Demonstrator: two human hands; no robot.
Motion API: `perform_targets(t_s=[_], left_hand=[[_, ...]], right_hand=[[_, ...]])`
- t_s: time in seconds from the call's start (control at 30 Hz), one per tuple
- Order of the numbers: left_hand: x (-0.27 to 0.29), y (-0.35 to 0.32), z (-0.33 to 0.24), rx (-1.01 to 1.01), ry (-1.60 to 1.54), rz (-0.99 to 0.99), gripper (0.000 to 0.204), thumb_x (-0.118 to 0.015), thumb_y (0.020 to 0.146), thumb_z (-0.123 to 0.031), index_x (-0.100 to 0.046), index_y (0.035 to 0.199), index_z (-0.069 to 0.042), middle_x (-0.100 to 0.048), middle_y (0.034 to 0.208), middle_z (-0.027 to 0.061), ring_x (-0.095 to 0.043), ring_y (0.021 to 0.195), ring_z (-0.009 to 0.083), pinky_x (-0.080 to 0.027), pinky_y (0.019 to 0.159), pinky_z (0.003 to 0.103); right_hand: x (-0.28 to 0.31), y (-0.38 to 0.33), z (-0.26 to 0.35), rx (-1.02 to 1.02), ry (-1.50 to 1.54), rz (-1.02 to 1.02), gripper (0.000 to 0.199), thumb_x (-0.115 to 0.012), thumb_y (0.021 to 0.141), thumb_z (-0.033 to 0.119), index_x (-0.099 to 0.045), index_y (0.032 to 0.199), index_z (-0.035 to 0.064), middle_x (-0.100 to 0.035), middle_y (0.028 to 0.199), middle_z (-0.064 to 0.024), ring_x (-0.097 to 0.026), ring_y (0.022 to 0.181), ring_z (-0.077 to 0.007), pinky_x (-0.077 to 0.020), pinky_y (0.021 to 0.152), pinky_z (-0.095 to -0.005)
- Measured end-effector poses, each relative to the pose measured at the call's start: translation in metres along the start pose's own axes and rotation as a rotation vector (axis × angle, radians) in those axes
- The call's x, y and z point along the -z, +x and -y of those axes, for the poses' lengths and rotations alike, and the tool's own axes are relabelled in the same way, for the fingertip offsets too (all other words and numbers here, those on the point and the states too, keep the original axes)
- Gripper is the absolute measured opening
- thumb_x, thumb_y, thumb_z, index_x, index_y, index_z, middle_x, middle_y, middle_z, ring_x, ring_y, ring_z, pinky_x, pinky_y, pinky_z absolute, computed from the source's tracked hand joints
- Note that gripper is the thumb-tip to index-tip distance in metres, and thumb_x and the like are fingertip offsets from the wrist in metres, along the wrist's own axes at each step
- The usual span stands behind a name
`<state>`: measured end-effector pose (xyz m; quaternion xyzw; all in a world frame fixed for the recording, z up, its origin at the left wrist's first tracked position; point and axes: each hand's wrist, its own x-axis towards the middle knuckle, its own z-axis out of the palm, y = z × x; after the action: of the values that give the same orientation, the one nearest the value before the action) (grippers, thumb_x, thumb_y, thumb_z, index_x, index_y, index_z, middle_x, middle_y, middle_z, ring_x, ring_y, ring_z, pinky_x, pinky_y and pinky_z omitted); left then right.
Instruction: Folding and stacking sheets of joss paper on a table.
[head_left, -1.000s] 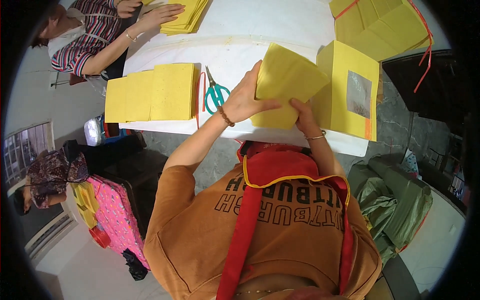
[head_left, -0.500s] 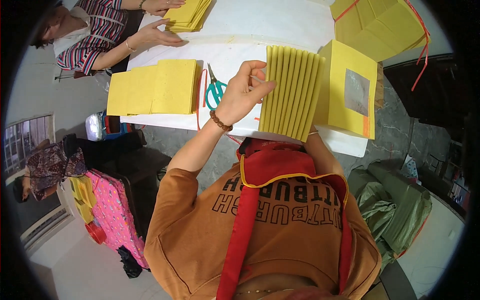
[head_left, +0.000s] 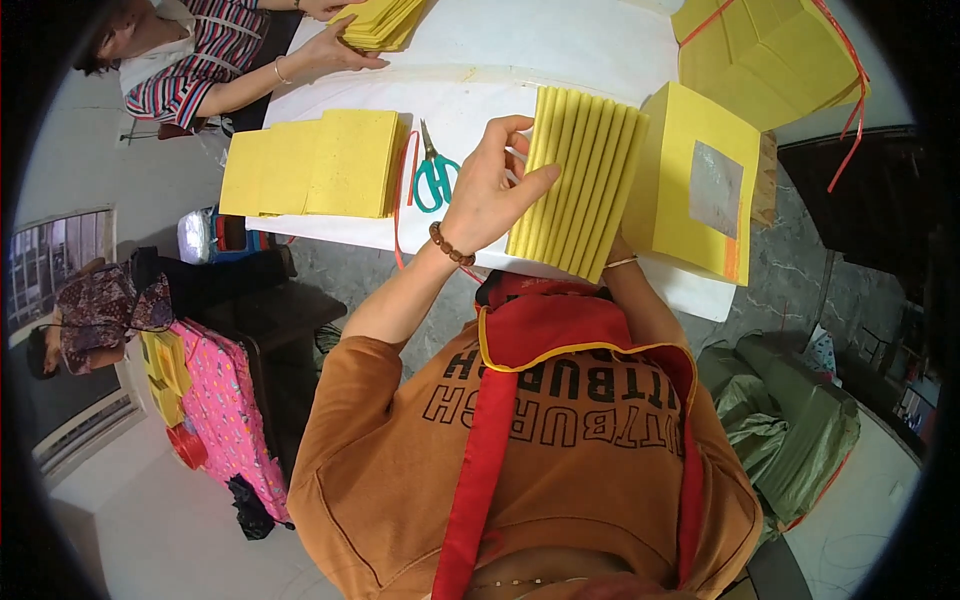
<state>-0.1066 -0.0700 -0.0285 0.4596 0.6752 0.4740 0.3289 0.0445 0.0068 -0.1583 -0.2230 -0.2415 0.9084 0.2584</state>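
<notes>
A bundle of folded yellow paper sheets (head_left: pixel 580 180) stands over the table's near edge, its rounded folds in a row toward me. My left hand (head_left: pixel 495 190) is closed at its left side, with the thumb laid over the outer folds and the fingers curled at the edge. Behind the bundle's lower right is my right hand (head_left: pixel 621 248); only a bit of it and the wrist show, and its fingers are hidden. Teal-handled scissors (head_left: pixel 432 182) lie left of my left hand, beside a red string (head_left: pixel 404 215).
Stacked yellow sheets (head_left: pixel 320 165) lie at the left. A yellow pile with a grey patch (head_left: pixel 715 185) stands at the right, near a tied yellow bundle (head_left: pixel 770 55). Across the white table (head_left: pixel 500 50), a co-worker's hands hold another yellow stack (head_left: pixel 385 22).
The bundle's folds have tilted and drawn closer together, its lower end shifting slightly left. My left thumb has moved a little further over it. The co-worker's nearer hand has closed in on the other stack.
</notes>
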Motion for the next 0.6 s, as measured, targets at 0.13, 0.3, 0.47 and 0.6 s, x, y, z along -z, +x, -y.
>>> perform_targets(t_s=[0.13, 0.3, 0.47, 0.6], left_hand=[[-0.001, -0.001, -0.005, -0.003, 0.052, -0.015, 0.054, -0.068, 0.078, -0.019, -0.041, 0.121, -0.002, -0.053, 0.094, 0.0050, -0.053, 0.076, 0.0102, -0.045, 0.060, 0.022], [-0.003, -0.002, -0.007, -0.018, 0.119, -0.041, 0.058, -0.070, 0.075, -0.021, -0.040, 0.121, -0.002, -0.053, 0.093, 0.0072, -0.057, 0.076, 0.0139, -0.048, 0.063, 0.026], [-0.004, -0.006, -0.016, -0.028, 0.238, -0.049, 0.059, -0.067, 0.074, -0.017, -0.037, 0.123, -0.002, -0.056, 0.098, 0.0145, -0.060, 0.078, 0.0203, -0.050, 0.064, 0.029], [-0.007, -0.011, -0.025, -0.044, 0.329, -0.079, 0.057, -0.064, 0.074, -0.015, -0.038, 0.123, -0.003, -0.056, 0.104, 0.0205, -0.061, 0.080, 0.0272, -0.051, 0.067, 0.033]], right_hand=[[-0.005, -0.003, 0.005, -0.014, -0.038, -0.021, 0.063, -0.053, 0.085, 0.041, -0.039, 0.133, 0.0023, -0.051, 0.127, -0.0145, -0.054, 0.112, -0.0253, -0.0443, 0.095, -0.0387], [0.006, -0.002, 0.000, 0.006, 0.038, 0.101, 0.060, -0.055, 0.084, 0.037, -0.042, 0.130, 0.0007, -0.052, 0.126, -0.0147, -0.054, 0.111, -0.0255, -0.0450, 0.095, -0.0391], [0.029, 0.001, -0.007, -0.079, 0.121, 0.190, 0.059, -0.059, 0.082, 0.033, -0.043, 0.129, 0.0003, -0.054, 0.123, -0.0143, -0.056, 0.108, -0.0251, -0.0455, 0.094, -0.0388], [0.001, -0.005, 0.001, -0.084, 0.028, -0.035, 0.058, -0.058, 0.083, 0.033, -0.043, 0.129, 0.0007, -0.054, 0.123, -0.0141, -0.057, 0.108, -0.0246, -0.0461, 0.094, -0.0384]])
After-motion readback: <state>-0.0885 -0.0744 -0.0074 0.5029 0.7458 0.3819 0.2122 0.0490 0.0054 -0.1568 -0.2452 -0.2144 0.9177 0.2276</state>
